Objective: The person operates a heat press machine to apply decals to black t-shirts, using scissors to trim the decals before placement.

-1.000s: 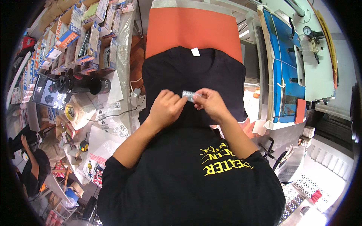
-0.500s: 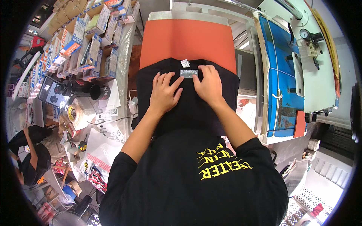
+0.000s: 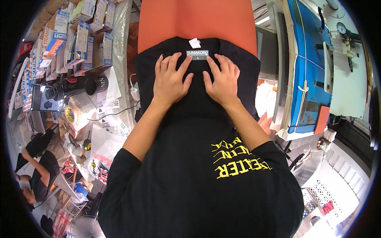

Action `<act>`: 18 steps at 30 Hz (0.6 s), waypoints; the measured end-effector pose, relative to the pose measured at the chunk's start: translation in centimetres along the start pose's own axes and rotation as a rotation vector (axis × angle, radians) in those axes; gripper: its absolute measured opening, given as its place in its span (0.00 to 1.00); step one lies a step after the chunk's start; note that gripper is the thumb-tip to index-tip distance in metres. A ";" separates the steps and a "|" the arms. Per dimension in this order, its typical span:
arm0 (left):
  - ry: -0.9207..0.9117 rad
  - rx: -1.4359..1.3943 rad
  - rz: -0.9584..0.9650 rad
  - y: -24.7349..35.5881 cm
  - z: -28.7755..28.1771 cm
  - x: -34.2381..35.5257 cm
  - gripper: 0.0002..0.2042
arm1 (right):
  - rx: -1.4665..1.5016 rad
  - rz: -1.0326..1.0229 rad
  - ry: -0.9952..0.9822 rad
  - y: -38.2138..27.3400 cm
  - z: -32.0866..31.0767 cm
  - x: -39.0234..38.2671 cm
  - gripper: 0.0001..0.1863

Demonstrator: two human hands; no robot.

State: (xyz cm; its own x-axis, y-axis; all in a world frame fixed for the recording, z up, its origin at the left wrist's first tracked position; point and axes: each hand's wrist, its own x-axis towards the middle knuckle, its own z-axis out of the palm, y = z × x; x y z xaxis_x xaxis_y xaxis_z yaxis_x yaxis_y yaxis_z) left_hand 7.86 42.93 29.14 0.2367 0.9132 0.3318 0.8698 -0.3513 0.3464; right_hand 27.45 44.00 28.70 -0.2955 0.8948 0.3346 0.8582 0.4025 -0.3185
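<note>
A black shirt lies flat with its neckline toward the far side, over an orange pad. Just below the collar is a small grey rectangular label with pale print. A white tag sticks up at the neckline above it. My left hand rests palm down on the shirt, fingers spread, its index fingertip at the label's lower left corner. Likewise flat and spread, my right hand has its index fingertip at the label's lower right corner. Neither hand grips anything.
To the left, a cluttered table holds cardboard boxes, a dark cylindrical object, a tape roll and a cable. Machinery with a blue panel and a pressure gauge stands right. Another person is at lower left.
My right hand has turned, its thumb leaving the label and its index finger now at the label's corner. My left index finger stays by the label. The whole view has shifted, too.
</note>
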 end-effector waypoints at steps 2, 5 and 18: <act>-0.004 0.002 0.001 -0.1 0.1 0.1 0.27 | -0.001 0.006 0.003 0.0 0.0 0.1 0.24; -0.006 0.008 0.004 -0.1 0.2 0.1 0.27 | -0.004 0.010 0.003 0.0 0.2 0.1 0.24; -0.013 0.015 -0.005 0.0 0.0 0.1 0.26 | 0.006 0.007 0.001 0.1 0.1 0.0 0.23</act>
State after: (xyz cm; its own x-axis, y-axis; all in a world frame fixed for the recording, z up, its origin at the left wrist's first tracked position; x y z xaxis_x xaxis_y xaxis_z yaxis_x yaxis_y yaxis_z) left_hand 7.89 43.06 29.15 0.2380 0.9175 0.3186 0.8772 -0.3439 0.3352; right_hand 27.45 44.09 28.56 -0.2894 0.8973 0.3332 0.8576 0.3977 -0.3262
